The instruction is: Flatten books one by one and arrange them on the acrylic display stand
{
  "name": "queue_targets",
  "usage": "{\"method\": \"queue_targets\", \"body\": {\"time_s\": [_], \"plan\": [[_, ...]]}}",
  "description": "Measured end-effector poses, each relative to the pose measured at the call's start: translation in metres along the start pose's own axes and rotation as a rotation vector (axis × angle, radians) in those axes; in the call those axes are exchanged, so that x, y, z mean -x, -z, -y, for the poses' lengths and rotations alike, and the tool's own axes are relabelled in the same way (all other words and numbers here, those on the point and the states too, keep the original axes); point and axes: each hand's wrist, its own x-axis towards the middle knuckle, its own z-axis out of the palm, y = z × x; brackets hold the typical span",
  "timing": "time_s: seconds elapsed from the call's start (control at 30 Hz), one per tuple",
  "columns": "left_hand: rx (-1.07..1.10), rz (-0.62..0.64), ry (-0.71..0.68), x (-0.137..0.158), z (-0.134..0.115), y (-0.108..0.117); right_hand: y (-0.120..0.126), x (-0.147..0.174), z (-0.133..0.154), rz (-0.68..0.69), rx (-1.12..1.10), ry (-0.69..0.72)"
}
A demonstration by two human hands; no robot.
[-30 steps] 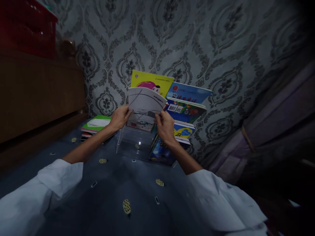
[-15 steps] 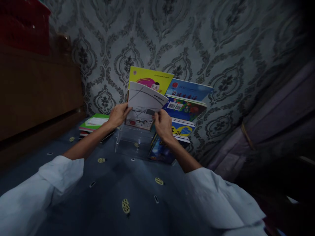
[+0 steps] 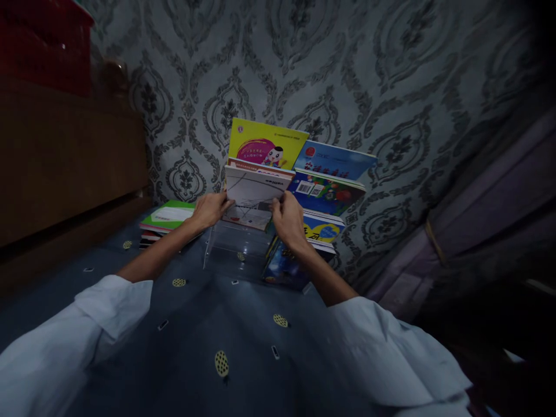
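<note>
Between my hands is a white book (image 3: 254, 188) with thin dark lines on its cover, sitting in a tier of the clear acrylic rack (image 3: 237, 255). My left hand (image 3: 211, 209) grips its left edge, and my right hand (image 3: 287, 219) pinches its right edge. Just behind it shows the top of a reddish-brown book (image 3: 243, 164). A yellow book (image 3: 264, 142) with a cartoon child stands at the back. To the right, the rack holds a light blue book (image 3: 336, 159), a dark blue one with barcodes (image 3: 332, 191) and more books lower down.
A stack of books with a green top (image 3: 169, 214) lies left of the rack on the dark blue patterned cloth (image 3: 191, 347). Wooden furniture (image 3: 69, 162) with a red container (image 3: 47, 49) on it stands at left. A tied curtain (image 3: 434, 231) hangs at right, and patterned wallpaper is behind.
The white book has moved down and tipped back, uncovering more of the yellow book and the reddish-brown top edge. Both hands keep hold of its sides.
</note>
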Motion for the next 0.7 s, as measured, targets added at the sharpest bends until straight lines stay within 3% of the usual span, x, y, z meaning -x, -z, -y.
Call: {"method": "queue_targets", "body": {"time_s": [0.17, 0.5, 0.7], "plan": [[-0.024, -0.056, 0.023, -0.001, 0.002, -0.005, -0.002, 0.001, 0.0, -0.07, 0.056, 0.035], [0.032, -0.081, 0.086, 0.0, 0.0, 0.0, -0.006, 0.01, -0.001, -0.035, 0.11, 0.026], [0.168, -0.195, 0.1, 0.001, -0.003, 0.003, -0.011, 0.018, 0.0, -0.061, 0.045, -0.013]]}}
